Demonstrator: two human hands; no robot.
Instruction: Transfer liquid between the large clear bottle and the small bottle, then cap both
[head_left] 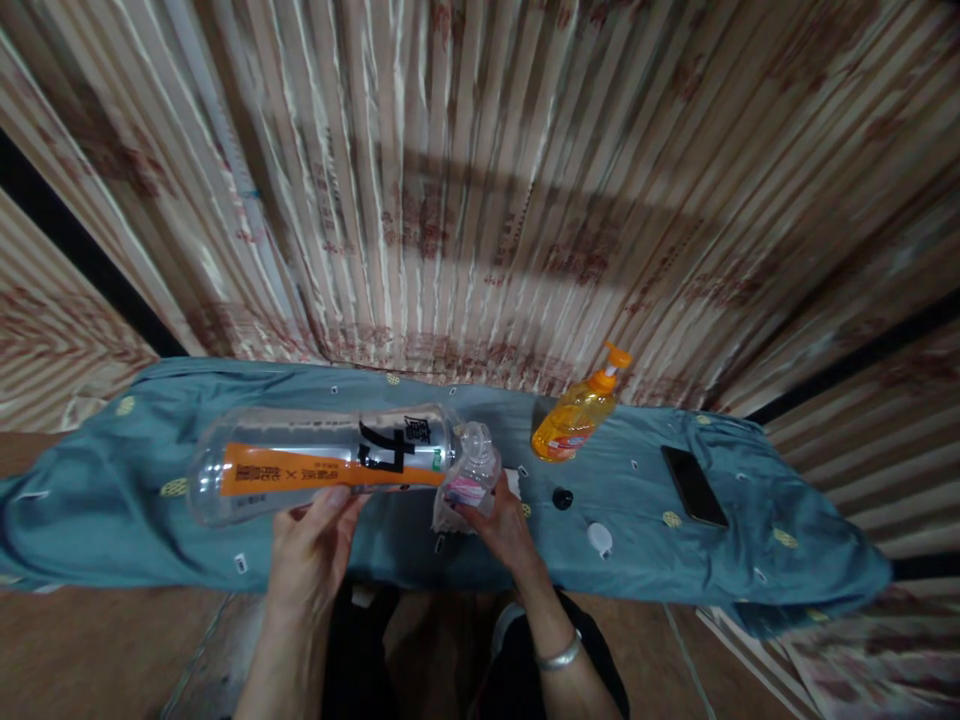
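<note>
Gripping large bottle sideways in left hand. Clasping small bottle in right hand, at large bottle's three o'clock.

The large clear plastic bottle bears a silver-and-orange label. On its silver part stand bold black characters, the biggest resembling "力"; the one beside it is dense and uncertain. Smaller dark Chinese characters run along the orange band, in two groups with an "×" between them, too blurred to read surely. Print on the small clear bottle's pink label, the orange pump bottle's red label and the striped sheeting is illegible.
</note>
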